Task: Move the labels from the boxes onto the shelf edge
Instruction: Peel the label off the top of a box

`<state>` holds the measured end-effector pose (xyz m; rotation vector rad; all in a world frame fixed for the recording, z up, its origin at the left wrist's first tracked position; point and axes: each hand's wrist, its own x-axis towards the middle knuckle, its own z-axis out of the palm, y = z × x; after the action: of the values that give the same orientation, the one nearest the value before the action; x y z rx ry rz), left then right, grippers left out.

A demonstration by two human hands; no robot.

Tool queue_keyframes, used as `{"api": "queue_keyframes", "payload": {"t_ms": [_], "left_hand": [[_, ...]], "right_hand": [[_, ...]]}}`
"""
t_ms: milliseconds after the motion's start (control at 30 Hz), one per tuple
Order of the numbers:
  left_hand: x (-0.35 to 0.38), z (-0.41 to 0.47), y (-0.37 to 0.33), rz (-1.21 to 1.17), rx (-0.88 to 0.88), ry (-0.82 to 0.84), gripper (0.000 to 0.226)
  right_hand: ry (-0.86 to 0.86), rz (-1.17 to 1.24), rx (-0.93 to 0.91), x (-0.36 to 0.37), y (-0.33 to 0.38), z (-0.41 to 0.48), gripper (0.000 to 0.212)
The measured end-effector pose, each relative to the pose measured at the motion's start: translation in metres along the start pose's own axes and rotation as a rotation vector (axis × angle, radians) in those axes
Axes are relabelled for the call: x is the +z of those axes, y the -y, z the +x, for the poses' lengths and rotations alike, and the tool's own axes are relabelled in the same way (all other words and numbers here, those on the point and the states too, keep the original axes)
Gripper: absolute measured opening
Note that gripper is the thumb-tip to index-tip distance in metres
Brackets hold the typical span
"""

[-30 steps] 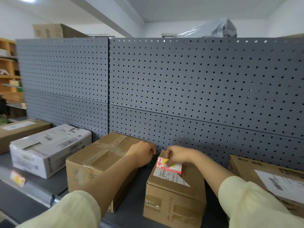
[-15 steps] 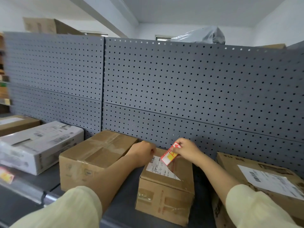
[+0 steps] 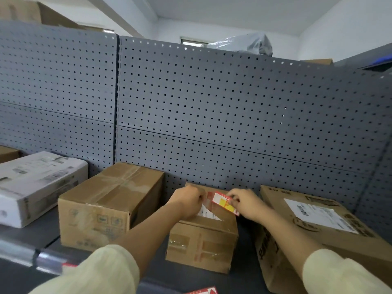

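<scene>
The red-and-yellow label (image 3: 224,203) is pinched by the right hand (image 3: 248,205) and held tilted just above the top of the small cardboard box (image 3: 203,242) on the shelf (image 3: 246,262); the left hand (image 3: 187,201) is laid with curled fingers on that box top; whether anything is gripped cannot be told.

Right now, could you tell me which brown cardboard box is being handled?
The small middle brown cardboard box, where the right hand pinches a red-and-yellow label.
</scene>
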<state>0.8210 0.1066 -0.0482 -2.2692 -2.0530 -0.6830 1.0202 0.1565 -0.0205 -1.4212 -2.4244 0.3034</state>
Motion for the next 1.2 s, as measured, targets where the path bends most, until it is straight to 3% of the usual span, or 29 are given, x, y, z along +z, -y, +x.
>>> {"api": "queue_keyframes", "payload": {"t_ms": [133,267,433,633,933,1200], "left_hand": [[0.006,0.009,-0.018,-0.119,0.066,0.012,0.027],[0.011,0.016,-0.061,-0.096,0.092,-0.055,0.025],[0.011,0.012,-0.150,-0.177,0.207,-0.157,0.021],[0.016,0.005,-0.268,-0.213,0.374,-0.179,0.026],[0.089,-0.029,-0.453,-0.154,0.454,0.027,0.027],[0.138,-0.025,-0.533,-0.036,0.450,0.256,0.032]], "right_hand": [[-0.063,0.089,0.014,-0.008,-0.002,-0.018,0.013],[-0.235,0.222,0.075,-0.033,-0.014,-0.042,0.015],[-0.446,0.259,0.140,-0.075,-0.059,-0.089,0.018],[-0.551,0.236,0.185,-0.130,-0.136,-0.164,0.017],[-0.511,0.199,0.339,-0.181,-0.275,-0.307,0.011],[-0.444,0.168,0.460,-0.197,-0.356,-0.378,0.011]]}}
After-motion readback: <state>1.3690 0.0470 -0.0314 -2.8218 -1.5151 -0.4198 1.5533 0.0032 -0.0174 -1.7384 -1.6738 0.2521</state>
